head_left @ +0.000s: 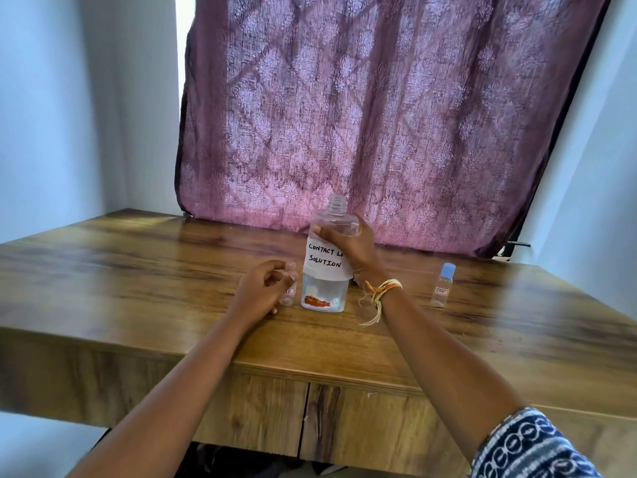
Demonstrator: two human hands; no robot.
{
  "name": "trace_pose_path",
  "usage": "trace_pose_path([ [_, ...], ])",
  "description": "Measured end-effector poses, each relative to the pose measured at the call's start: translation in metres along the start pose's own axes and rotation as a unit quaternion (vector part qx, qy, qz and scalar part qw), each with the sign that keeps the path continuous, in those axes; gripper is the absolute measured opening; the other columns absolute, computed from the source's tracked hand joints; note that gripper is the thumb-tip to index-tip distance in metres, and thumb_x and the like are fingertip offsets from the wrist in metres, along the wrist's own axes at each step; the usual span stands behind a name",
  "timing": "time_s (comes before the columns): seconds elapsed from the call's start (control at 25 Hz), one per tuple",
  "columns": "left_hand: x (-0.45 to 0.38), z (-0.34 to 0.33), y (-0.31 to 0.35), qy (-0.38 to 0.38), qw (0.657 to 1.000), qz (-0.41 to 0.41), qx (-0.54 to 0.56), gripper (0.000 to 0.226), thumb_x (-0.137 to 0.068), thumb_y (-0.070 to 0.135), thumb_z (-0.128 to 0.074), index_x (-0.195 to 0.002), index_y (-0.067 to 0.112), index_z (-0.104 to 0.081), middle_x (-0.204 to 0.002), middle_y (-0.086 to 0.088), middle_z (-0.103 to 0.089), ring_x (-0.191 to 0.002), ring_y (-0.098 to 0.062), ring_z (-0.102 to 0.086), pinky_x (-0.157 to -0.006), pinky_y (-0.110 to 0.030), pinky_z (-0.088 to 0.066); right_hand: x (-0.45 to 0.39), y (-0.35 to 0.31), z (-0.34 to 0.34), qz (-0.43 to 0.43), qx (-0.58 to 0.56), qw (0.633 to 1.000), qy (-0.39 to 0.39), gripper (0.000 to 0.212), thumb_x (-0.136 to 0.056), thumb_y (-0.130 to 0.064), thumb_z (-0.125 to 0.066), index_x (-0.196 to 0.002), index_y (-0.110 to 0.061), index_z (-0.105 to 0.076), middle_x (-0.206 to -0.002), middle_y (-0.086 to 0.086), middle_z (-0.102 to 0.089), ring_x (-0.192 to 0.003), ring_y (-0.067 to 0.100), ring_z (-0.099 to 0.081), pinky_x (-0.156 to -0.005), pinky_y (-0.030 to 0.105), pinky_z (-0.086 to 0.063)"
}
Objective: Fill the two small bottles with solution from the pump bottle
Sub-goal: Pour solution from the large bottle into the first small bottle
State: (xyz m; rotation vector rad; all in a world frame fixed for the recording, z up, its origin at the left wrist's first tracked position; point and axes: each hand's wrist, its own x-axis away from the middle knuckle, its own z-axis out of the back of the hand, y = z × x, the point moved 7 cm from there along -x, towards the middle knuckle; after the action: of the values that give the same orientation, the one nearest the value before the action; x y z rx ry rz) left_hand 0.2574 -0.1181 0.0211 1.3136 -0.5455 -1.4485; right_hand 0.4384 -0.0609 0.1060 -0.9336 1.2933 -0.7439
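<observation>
While its pump top is off and its threaded neck stands open, the big bottle [325, 267] sits upright at the centre of the frame on the counter [138, 270], gripped near the shoulder by the right hand [351, 250], fingers curled round it over the handwritten paper label. It is clear plastic with a little liquid low in it. Just left of it, almost touching, stands an uncapped small bottle [289, 286], also upright, and the left hand [258, 291] curls loosely round it; whether the fingers truly clasp it I cannot tell for sure, though they appear to steady it. So the pour would go leftward and down: the big bottle's long axis must tip toward that narrow mouth, a small target. A second small bottle [443, 286], clear with a blue cap on, stands well apart at the right of the frame, nearer the right arm. Smooth wood-grain counter; a patterned mauve curtain [379, 115] hangs behind.
</observation>
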Motion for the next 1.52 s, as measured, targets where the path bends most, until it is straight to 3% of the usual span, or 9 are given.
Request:
trace_pose_path([
  [0.08, -0.001, -0.001, -0.002, -0.003, 1.0, 0.004, 0.009, 0.029, -0.088, 0.03, -0.067, -0.115, 0.019, -0.065, -0.096, 0.004, -0.073, -0.072, -0.035, -0.07, -0.044, -0.027, -0.053, 0.002, 0.001, 0.004, -0.001, -0.004, 1.0, 0.006, 0.052, -0.069, -0.008, -0.083, -0.114, 0.003, -0.059, -0.108, 0.024, -0.07, -0.096, 0.042, -0.068, -0.084, 0.052, -0.057],
  [0.32, -0.003, -0.001, -0.002, 0.004, 0.998, 0.022, 0.062, 0.026, -0.088, 0.016, -0.068, -0.114, 0.009, -0.068, -0.106, -0.004, -0.074, -0.076, -0.018, -0.069, -0.038, -0.025, -0.049, 0.009, -0.008, 0.023, 0.02, 0.045, 0.999, 0.007, 0.057, -0.064, -0.009, -0.087, -0.113, -0.001, -0.058, -0.101, 0.016, -0.072, -0.086, 0.029, -0.072, -0.073, 0.04, -0.06],
  [0.44, -0.002, 0.001, 0.005, 0.022, 0.996, 0.007, 0.085, 0.017, -0.086, 0.013, -0.07, -0.103, 0.014, -0.072, -0.097, -0.007, -0.075, -0.068, -0.02, -0.065, -0.04, -0.026, -0.049, 0.01, -0.021, 0.025, 0.059, 0.111, 0.992, -0.025, 0.058, -0.062, -0.013, -0.089, -0.111, -0.005, -0.059, -0.098, 0.008, -0.073, -0.082, 0.018, -0.073, -0.069, 0.029, -0.058],
  [0.6, 0.0, 0.003, 0.017, 0.038, 0.992, -0.006, 0.118, 0.015, -0.083, 0.015, -0.074, -0.097, 0.019, -0.074, -0.087, -0.002, -0.075, -0.073, -0.007, -0.067, -0.06, -0.022, -0.052, 0.016, -0.036, 0.024, 0.115, 0.171, 0.977, -0.051, 0.064, -0.057, -0.02, -0.092, -0.11, -0.009, -0.058, -0.102, 0.007, -0.072, -0.09, 0.018, -0.072, -0.079, 0.031, -0.059],
  [0.72, -0.002, 0.003, 0.036, 0.02, 0.983, 0.003, 0.184, 0.015, -0.081, 0.015, -0.074, -0.083, 0.03, -0.075, -0.075, 0.008, -0.076, -0.071, -0.001, -0.07, -0.056, -0.019, -0.054, 0.019, -0.048, 0.024, 0.158, 0.197, 0.965, -0.067, 0.066, -0.056, -0.021, -0.093, -0.11, -0.009, -0.056, -0.101, 0.006, -0.071, -0.092, 0.017, -0.07, -0.079, 0.028, -0.057],
  [0.92, -0.004, -0.003, 0.067, -0.04, 0.967, -0.013, 0.253, 0.014, -0.081, 0.011, -0.072, -0.088, 0.023, -0.075, -0.095, -0.012, -0.076, -0.089, -0.03, -0.073, -0.07, -0.032, -0.059, 0.027, -0.075, 0.026, 0.214, 0.307, 0.925, -0.068, 0.072, -0.051, -0.049, -0.087, -0.11, -0.023, -0.055, -0.095, -0.013, -0.067, -0.085, -0.003, -0.065, -0.066, 0.007, -0.047],
  [1.04, -0.002, -0.009, 0.08, -0.066, 0.961, -0.014, 0.269, 0.014, -0.082, 0.009, -0.07, -0.095, 0.014, -0.073, -0.104, -0.019, -0.073, -0.093, -0.033, -0.071, -0.075, -0.036, -0.058, 0.032, -0.082, 0.029, 0.24, 0.352, 0.902, -0.068, 0.075, -0.048, -0.058, -0.083, -0.11, -0.025, -0.054, -0.094, -0.013, -0.067, -0.081, 0.003, -0.067, -0.064, 0.011, -0.048],
  [1.36, 0.004, -0.019, 0.098, -0.089, 0.96, -0.019, 0.265, 0.016, -0.086, 0.01, -0.067, -0.101, 0.013, -0.072, -0.1, -0.019, -0.073, -0.089, -0.028, -0.071, -0.064, -0.025, -0.057, 0.035, -0.093, 0.035, 0.291, 0.448, 0.843, -0.059, 0.067, -0.055, -0.054, -0.083, -0.109, -0.032, -0.051, -0.093, -0.007, -0.07, -0.076, 0.013, -0.066, -0.065, 0.034, -0.055],
  [1.52, 0.005, -0.019, 0.1, -0.083, 0.959, -0.016, 0.269, 0.016, -0.085, 0.011, -0.068, -0.1, 0.012, -0.072, -0.097, -0.017, -0.072, -0.085, -0.025, -0.07, -0.064, -0.026, -0.057, 0.035, -0.096, 0.033, 0.311, 0.476, 0.82, -0.06, 0.064, -0.058, -0.054, -0.083, -0.108, -0.032, -0.049, -0.096, -0.008, -0.071, -0.077, 0.012, -0.066, -0.066, 0.034, -0.055],
])
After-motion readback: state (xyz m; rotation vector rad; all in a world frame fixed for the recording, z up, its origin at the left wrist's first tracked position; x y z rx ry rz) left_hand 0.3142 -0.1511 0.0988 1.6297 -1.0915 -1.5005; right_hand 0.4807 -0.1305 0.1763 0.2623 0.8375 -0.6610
